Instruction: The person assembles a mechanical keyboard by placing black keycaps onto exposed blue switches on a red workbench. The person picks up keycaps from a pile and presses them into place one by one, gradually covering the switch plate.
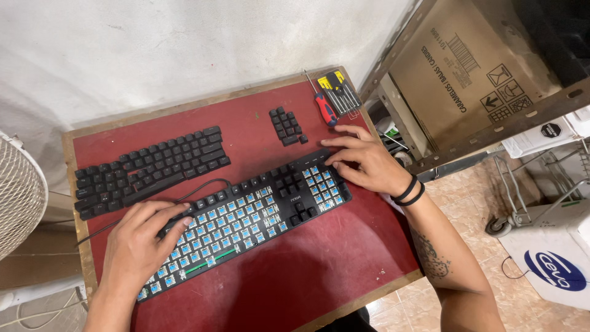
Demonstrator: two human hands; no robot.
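A black keyboard (246, 215) lies slantwise across the red table (319, 270), most of its caps off so the blue switches stand bare in rows. It looks to me a stiff, flat slab, light enough to slide but long, so it would want a grip at both short ends or along the plain plastic frame. The exposed switch stems look like the delicate part, and I would keep pressure off them. Its cable (153, 209) curls off the back edge toward the left.

The left hand (138, 246) rests on the near left end of the board, fingers (175, 215) curled loosely and lying on the top rows; from here I cannot tell whether they pinch a cap or only press down. The right hand (362, 163) sits on the far right end, fingers (335, 142) spread and flat, tips on the upper edge above the number pad, holding nothing that I can see.

Behind the board, the removed keycaps (147, 169) lie laid out in their rows, with a smaller block of keycaps (287, 126) near the back. A red-handled screwdriver (324, 107) and a small set of bits (341, 92) lie at the far right corner.
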